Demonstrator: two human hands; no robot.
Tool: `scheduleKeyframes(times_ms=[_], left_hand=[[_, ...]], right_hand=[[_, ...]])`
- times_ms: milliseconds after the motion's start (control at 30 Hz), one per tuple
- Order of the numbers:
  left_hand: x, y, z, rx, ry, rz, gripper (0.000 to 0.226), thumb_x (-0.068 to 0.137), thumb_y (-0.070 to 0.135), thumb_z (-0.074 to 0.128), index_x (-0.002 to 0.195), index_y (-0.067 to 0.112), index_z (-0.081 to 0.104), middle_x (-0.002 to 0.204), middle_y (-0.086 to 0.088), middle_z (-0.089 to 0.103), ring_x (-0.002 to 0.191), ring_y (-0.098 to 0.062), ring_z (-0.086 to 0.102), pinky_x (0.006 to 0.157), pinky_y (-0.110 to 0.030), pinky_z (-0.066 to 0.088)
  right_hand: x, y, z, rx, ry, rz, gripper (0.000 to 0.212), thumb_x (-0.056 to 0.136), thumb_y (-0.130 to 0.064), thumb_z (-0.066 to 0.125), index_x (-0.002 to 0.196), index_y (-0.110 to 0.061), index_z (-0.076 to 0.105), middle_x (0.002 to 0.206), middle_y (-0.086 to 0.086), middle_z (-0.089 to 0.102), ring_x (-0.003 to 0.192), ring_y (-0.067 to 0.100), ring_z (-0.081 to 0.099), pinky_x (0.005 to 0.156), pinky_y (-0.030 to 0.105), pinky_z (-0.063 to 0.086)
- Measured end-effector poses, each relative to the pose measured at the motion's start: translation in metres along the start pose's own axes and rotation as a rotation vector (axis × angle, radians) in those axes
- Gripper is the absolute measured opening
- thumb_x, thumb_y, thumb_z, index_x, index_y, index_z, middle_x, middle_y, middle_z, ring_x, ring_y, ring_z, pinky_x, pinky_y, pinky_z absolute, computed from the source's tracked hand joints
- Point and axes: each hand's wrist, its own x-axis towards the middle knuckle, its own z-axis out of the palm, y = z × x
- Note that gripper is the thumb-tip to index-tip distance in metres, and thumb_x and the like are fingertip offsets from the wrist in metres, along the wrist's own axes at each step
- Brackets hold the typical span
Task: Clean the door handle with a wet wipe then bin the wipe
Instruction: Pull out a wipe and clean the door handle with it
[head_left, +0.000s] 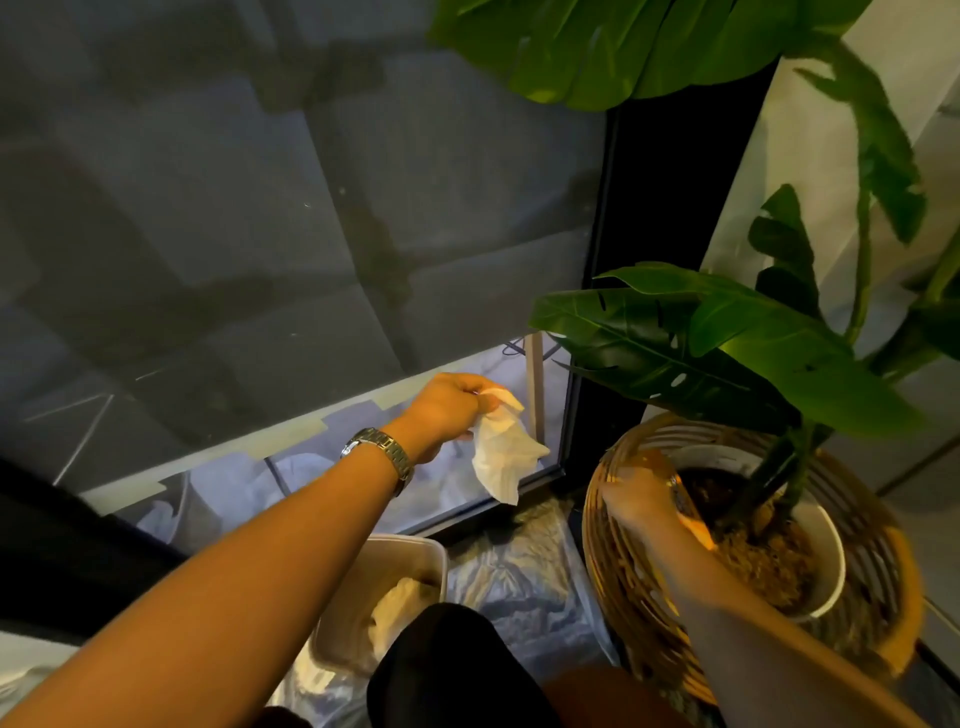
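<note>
My left hand (447, 410), a metal watch on its wrist, pinches a crumpled white wet wipe (501, 452) that hangs down in front of the lower glass door. Below the forearm stands a small beige bin (410, 553) with pale crumpled wipes inside. My right hand (641, 506) rests on the rim of a wicker basket (623, 587) that holds a potted plant; its fingers curl over the edge. No door handle shows in the head view.
A glass door (311, 234) with a dark frame fills the left and centre. Large green plant leaves (727, 343) hang over the basket on the right. Crinkled plastic sheeting (519, 566) covers the floor between bin and basket. My knee (447, 670) is at bottom centre.
</note>
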Motion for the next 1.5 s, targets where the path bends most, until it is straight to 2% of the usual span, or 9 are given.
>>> scheduleKeyframes(times_ms=[167, 267, 433, 533, 667, 900, 1100, 1300, 1500], left_hand=[[-0.021, 0.008, -0.029, -0.086, 0.101, 0.033, 0.020, 0.093, 0.011, 0.048, 0.096, 0.003, 0.066, 0.085, -0.012, 0.060, 0.076, -0.021, 0.054, 0.068, -0.031, 0.050], [-0.040, 0.013, -0.053, -0.161, 0.144, 0.088, 0.021, 0.096, 0.012, 0.042, 0.092, 0.010, 0.062, 0.080, -0.008, 0.058, 0.073, -0.020, 0.054, 0.066, -0.030, 0.050], [-0.070, 0.013, -0.106, -0.191, 0.370, 0.182, 0.016, 0.092, 0.016, 0.048, 0.090, 0.014, 0.064, 0.078, -0.001, 0.058, 0.068, -0.015, 0.050, 0.061, -0.025, 0.045], [-0.094, 0.006, -0.144, -0.146, 0.420, 0.188, 0.018, 0.092, 0.019, 0.051, 0.100, 0.010, 0.064, 0.083, -0.003, 0.057, 0.067, -0.011, 0.049, 0.057, -0.022, 0.041], [-0.121, -0.004, -0.182, -0.235, 0.341, 0.170, 0.020, 0.094, 0.024, 0.048, 0.088, 0.013, 0.063, 0.073, -0.003, 0.058, 0.062, -0.015, 0.053, 0.056, -0.027, 0.048], [-0.162, -0.017, -0.237, -0.363, 0.384, 0.234, 0.020, 0.093, 0.025, 0.051, 0.096, 0.012, 0.066, 0.099, -0.015, 0.067, 0.092, -0.029, 0.063, 0.089, -0.045, 0.052], [-0.188, -0.036, -0.284, -0.269, 0.630, 0.203, 0.013, 0.089, 0.013, 0.056, 0.085, 0.010, 0.068, 0.087, -0.011, 0.065, 0.080, -0.022, 0.061, 0.075, -0.037, 0.055], [-0.201, -0.043, -0.298, -0.299, 0.681, 0.183, 0.024, 0.091, 0.008, 0.044, 0.084, -0.003, 0.064, 0.079, -0.017, 0.057, 0.076, -0.028, 0.055, 0.068, -0.038, 0.051], [-0.209, -0.035, -0.306, -0.513, 0.522, 0.037, 0.042, 0.092, 0.048, 0.040, 0.098, 0.013, 0.063, 0.096, -0.011, 0.067, 0.093, -0.028, 0.065, 0.082, -0.039, 0.054]], right_hand=[[-0.050, -0.092, -0.020, 0.495, -0.259, -0.361, 0.036, 0.092, -0.039, 0.055, 0.107, -0.010, 0.069, 0.107, 0.009, 0.069, 0.104, 0.022, 0.063, 0.093, 0.035, 0.047], [-0.074, -0.126, -0.024, 0.402, -0.463, -0.499, 0.027, 0.087, -0.039, 0.062, 0.100, -0.016, 0.069, 0.095, -0.003, 0.069, 0.091, 0.009, 0.062, 0.079, 0.023, 0.048], [-0.100, -0.163, -0.026, 0.330, -0.456, -0.644, 0.015, 0.085, -0.007, 0.067, 0.071, -0.014, 0.064, 0.073, 0.000, 0.064, 0.058, -0.006, 0.062, 0.051, 0.001, 0.043], [-0.120, -0.185, -0.027, 0.337, -0.435, -0.679, 0.013, 0.090, -0.011, 0.061, 0.076, -0.012, 0.063, 0.081, 0.006, 0.065, 0.069, 0.003, 0.060, 0.048, -0.001, 0.041], [-0.146, -0.223, -0.014, 0.306, -0.479, -0.727, 0.010, 0.092, -0.026, 0.059, 0.090, -0.019, 0.065, 0.097, -0.001, 0.069, 0.090, 0.010, 0.063, 0.068, 0.015, 0.047], [-0.199, -0.295, 0.024, 0.225, -0.497, -0.880, 0.024, 0.086, -0.029, 0.066, 0.094, -0.007, 0.072, 0.086, 0.002, 0.068, 0.072, 0.008, 0.058, 0.062, 0.013, 0.044], [-0.219, -0.335, 0.038, 0.419, -0.453, -0.818, 0.020, 0.096, -0.015, 0.050, 0.077, -0.018, 0.058, 0.093, 0.009, 0.063, 0.087, 0.019, 0.059, 0.079, 0.034, 0.052], [-0.238, -0.359, 0.051, 0.604, -0.352, -0.773, 0.026, 0.098, -0.015, 0.038, 0.076, -0.021, 0.049, 0.084, 0.004, 0.051, 0.080, 0.021, 0.048, 0.066, 0.032, 0.045], [-0.257, -0.382, 0.062, 0.754, -0.583, -0.652, 0.023, 0.100, -0.015, 0.034, 0.092, -0.014, 0.055, 0.087, 0.007, 0.059, 0.083, 0.021, 0.056, 0.072, 0.032, 0.048]])
